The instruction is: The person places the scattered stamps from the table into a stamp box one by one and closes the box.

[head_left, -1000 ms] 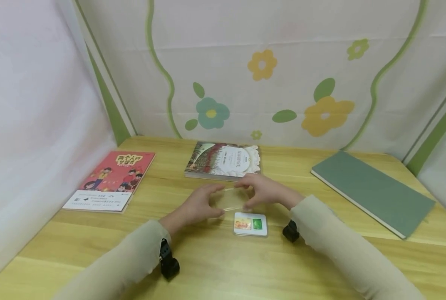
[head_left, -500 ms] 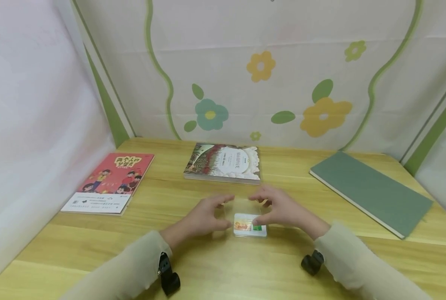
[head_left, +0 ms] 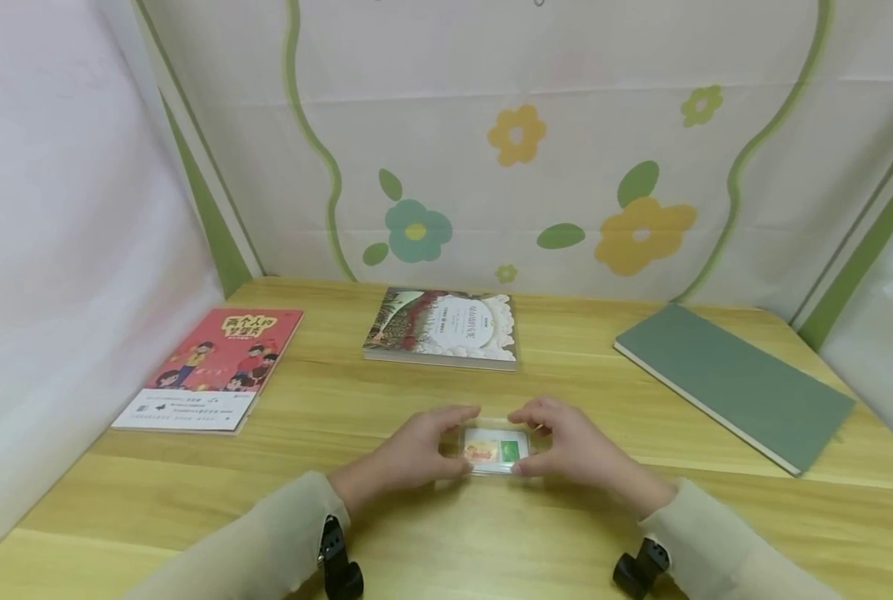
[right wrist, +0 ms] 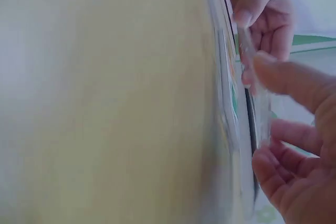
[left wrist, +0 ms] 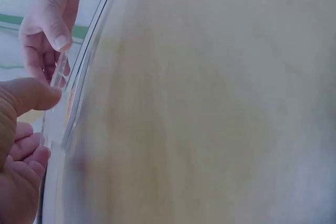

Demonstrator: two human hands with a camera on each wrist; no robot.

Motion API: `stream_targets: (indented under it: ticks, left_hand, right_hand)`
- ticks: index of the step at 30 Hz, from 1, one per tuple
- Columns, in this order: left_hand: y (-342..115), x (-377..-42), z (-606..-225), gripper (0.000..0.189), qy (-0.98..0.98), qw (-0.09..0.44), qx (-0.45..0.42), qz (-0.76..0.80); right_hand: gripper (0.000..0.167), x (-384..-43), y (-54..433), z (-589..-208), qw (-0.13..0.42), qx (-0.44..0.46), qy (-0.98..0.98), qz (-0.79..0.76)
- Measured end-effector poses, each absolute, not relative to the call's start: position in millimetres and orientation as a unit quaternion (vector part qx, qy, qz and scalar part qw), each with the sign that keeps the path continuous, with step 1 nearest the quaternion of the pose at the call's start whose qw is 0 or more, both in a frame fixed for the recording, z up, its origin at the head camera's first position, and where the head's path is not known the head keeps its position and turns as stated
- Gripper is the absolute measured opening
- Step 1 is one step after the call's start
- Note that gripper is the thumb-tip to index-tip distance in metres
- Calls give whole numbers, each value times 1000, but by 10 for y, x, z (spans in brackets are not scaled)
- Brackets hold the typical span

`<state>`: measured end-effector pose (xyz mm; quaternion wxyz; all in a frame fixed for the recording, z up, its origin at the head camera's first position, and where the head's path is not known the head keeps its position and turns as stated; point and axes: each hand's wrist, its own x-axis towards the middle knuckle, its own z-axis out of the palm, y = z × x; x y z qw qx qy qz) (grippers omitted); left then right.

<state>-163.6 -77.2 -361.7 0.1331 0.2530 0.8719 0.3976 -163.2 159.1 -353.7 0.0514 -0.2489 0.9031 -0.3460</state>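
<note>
A small stack of white cards (head_left: 482, 451) with an orange and a green picture lies on the table between my hands. Just above it is a clear plastic lid (right wrist: 263, 111), see-through and hard to make out in the head view. My left hand (head_left: 419, 450) pinches the lid's left side between thumb and fingers. On the opposite side, my right hand (head_left: 572, 444) grips it the same way. Both wrist views show a narrow gap between lid and stack; whether any edge touches cannot be told.
A book with a dark, floral cover (head_left: 441, 327) lies behind the hands on the wooden table (head_left: 446, 550). To the left is a red book (head_left: 222, 354) with a white band; a green hardback (head_left: 731, 383) lies at the right. A flowered curtain (head_left: 476, 192) hangs behind.
Both hands have brought the clear lid from behind the cards toward the person, and it is now over the stack and lower. The books stay where they were.
</note>
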Motion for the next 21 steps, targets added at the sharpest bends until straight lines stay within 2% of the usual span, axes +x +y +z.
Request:
stream_targets:
  ticks: [21]
  left_hand:
    - [-732,-1644,-3751,70,881,122,270,368]
  right_hand:
    - [58,-1582,1602,-3702,67,-203,903,-372]
